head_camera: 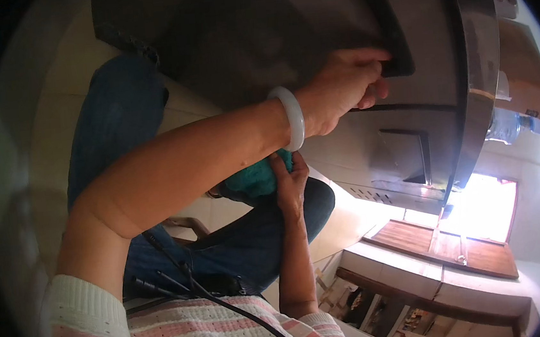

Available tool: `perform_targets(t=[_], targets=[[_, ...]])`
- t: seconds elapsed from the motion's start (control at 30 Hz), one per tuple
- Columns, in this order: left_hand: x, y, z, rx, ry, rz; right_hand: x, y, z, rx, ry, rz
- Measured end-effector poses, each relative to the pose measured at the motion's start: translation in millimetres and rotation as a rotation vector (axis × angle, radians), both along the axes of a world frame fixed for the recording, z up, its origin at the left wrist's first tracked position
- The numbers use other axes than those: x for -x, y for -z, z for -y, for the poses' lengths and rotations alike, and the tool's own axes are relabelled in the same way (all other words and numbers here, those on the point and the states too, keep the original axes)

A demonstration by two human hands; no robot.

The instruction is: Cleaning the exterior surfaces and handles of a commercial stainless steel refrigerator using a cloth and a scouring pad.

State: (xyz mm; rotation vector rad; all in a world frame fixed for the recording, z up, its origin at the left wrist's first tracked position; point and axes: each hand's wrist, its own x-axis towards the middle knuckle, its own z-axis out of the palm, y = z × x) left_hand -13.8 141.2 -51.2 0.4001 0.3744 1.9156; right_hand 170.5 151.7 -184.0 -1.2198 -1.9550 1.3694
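My left hand, with a pale bangle at the wrist, reaches across to the dark front panel of a large appliance or cabinet. Its fingers are curled, and the foremost fingertip is at the end of a long dark recessed handle. Whether they grip the handle cannot be told. Lower down, my right hand pinches a teal fluffy cloth between my bent legs. My left forearm partly hides the cloth.
A second recessed handle and vent slots are on the lighter panel. Beyond are a cardboard box, a plastic bottle, wooden boards on a counter and shelves beneath. A black cable crosses my lap. The floor is tiled.
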Motion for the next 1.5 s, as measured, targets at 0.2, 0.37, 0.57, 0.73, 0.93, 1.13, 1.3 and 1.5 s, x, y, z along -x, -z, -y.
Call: perform_targets(t=[0.2,0.37,0.57,0.73,0.93,1.13,1.3,1.5], targets=[[7,19,-4,0.141,-0.059,0.026,0,-2,-1,0.065,-0.019,-0.035],[-9,59,-4,0.323,-0.821,-1.291,15,-28,11,0.088,0.073,-0.199],[25,60,27,0.357,0.190,-1.106,53,-99,5,0.015,-0.175,-0.192],[56,83,33,0.469,-0.426,-1.117,95,-142,-11,-0.018,-0.196,-0.388],[93,67,49,0.486,-0.370,-1.220,127,-146,-26,0.211,0.031,-0.723],[91,58,51,0.499,-0.373,-1.172,131,-165,-53,0.626,-0.010,-0.895],[93,58,51,0.485,-0.342,-1.115,138,-156,-57,0.627,0.026,-0.864],[92,61,48,0.458,-0.361,-1.124,144,-149,-48,0.431,0.121,-0.827]])
